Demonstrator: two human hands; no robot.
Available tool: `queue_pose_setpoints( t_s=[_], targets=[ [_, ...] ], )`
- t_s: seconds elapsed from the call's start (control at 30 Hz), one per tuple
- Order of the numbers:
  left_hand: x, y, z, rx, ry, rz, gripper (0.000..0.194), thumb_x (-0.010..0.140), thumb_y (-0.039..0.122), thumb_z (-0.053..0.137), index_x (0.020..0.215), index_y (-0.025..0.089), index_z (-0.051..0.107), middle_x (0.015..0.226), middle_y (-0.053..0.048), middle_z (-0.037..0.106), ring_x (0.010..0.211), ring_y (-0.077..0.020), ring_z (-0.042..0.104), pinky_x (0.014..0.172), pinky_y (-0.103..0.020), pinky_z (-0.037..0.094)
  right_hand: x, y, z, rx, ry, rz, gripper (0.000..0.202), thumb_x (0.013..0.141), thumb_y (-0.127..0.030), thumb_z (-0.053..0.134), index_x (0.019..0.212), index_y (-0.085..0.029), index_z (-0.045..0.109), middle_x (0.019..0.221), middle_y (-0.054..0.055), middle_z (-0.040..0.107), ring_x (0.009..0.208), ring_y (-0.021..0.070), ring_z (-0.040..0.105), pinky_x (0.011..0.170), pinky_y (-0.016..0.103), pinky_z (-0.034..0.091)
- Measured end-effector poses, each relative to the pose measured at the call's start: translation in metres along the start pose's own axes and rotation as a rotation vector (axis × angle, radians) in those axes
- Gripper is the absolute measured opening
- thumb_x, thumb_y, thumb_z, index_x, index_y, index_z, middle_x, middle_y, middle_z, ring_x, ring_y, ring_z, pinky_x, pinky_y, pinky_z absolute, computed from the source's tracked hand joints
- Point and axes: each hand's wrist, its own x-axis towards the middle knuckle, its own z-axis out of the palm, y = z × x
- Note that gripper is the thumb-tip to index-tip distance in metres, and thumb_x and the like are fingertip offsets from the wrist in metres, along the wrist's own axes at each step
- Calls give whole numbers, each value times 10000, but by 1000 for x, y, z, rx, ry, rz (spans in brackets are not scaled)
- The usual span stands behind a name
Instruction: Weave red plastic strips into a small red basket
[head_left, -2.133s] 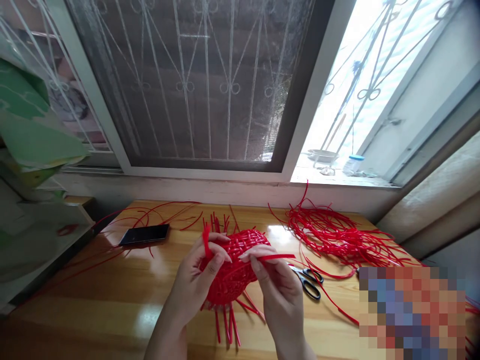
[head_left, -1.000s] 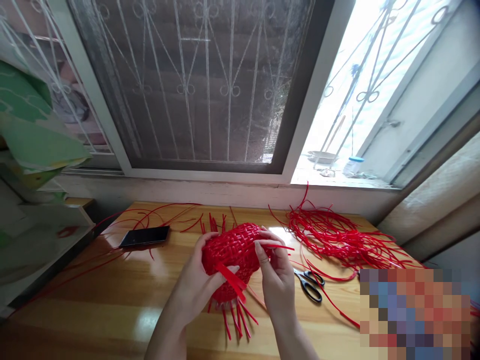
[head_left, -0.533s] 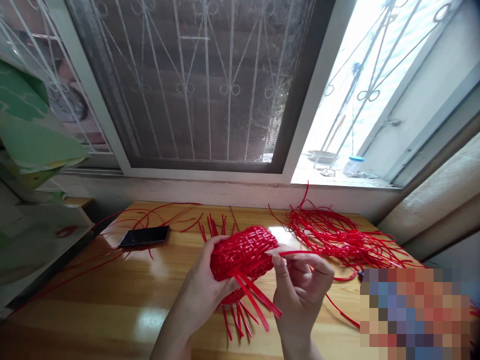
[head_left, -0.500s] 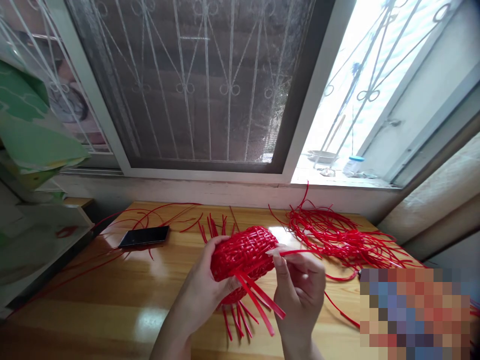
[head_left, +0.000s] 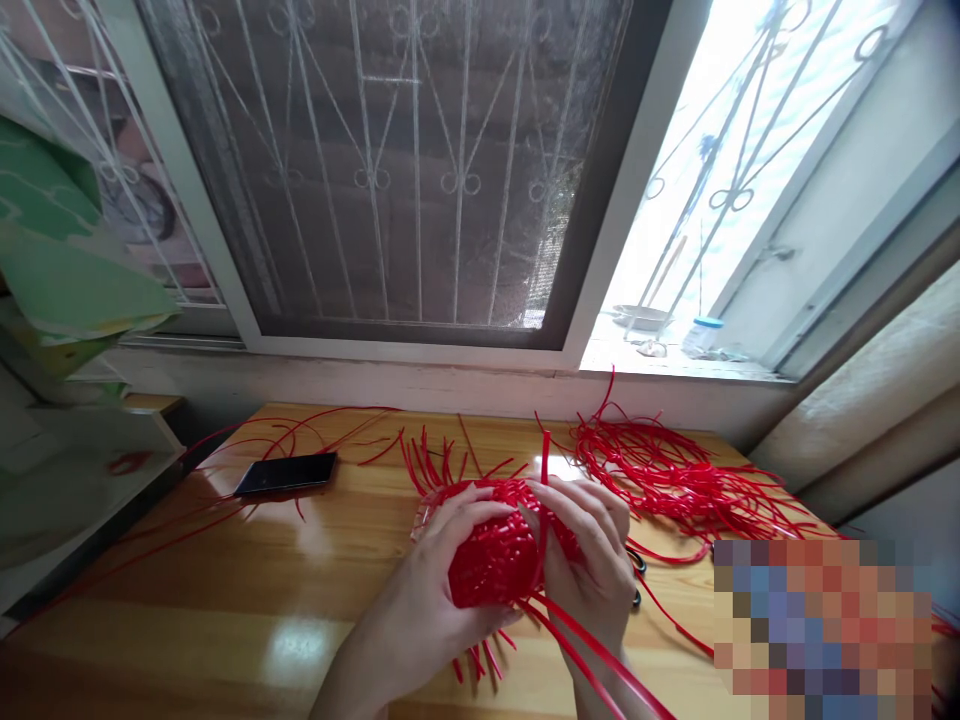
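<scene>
A red woven piece [head_left: 495, 560] of shiny plastic strips is held between both hands above the wooden table. My left hand [head_left: 442, 570] wraps round its left side, fingers over the top. My right hand [head_left: 589, 540] is closed at its right side, where a strip [head_left: 546, 460] stands upright by the fingertips. Long loose strips [head_left: 592, 655] run from the underside toward the lower right, in front of my right wrist. Short strip ends [head_left: 424, 460] fan out behind the piece, and others show below it.
A black phone [head_left: 286, 474] lies on the table [head_left: 225, 600] at the left, among thin red strands. A tangled heap of red strips [head_left: 675, 475] lies at the right. Black scissor handles [head_left: 637, 562] show beside my right hand. A blurred patch covers the lower right. Behind is a barred window.
The woven piece has turned and moved slightly lower. My right hand has come in against it, and the strip at its fingers now points up instead of right. Scissor handles have come into view.
</scene>
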Motion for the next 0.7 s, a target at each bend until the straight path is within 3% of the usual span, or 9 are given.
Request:
queue_pose_setpoints(
  t_s=[0.1,0.2,0.37,0.7],
  targets=[
    [2,-2,3,34,21,1,599,752,178,766,1287,354,561,1498,-54,447,1391,-280,411,1164,-461,334,0,4,-2,80,11,65,452,887,-24,540,1182,-344,664,1360,26,510,1176,212,517,959,417,464],
    [2,-5,3,5,31,3,595,753,146,748,1276,351,555,1494,-45,455,1381,-269,430,1158,-448,349,4,5,-7,155,-56,-4,467,890,10,504,1197,-308,656,1269,25,609,1238,220,527,1044,444,429],
    [3,-11,0,-38,72,-12,645,723,62,721,1277,346,553,1485,-47,469,1357,-273,464,1150,-454,363,5,1,-17,345,-14,52,432,871,26,515,1169,-260,641,1079,32,700,1064,185,632,922,376,533],
    [3,-10,-1,-79,77,-19,556,776,153,724,1280,318,558,1479,-76,477,1338,-293,490,1134,-472,391,11,-5,-18,407,-176,124,282,873,-17,544,992,-244,661,866,8,716,806,134,681,737,245,574]
  ],
)
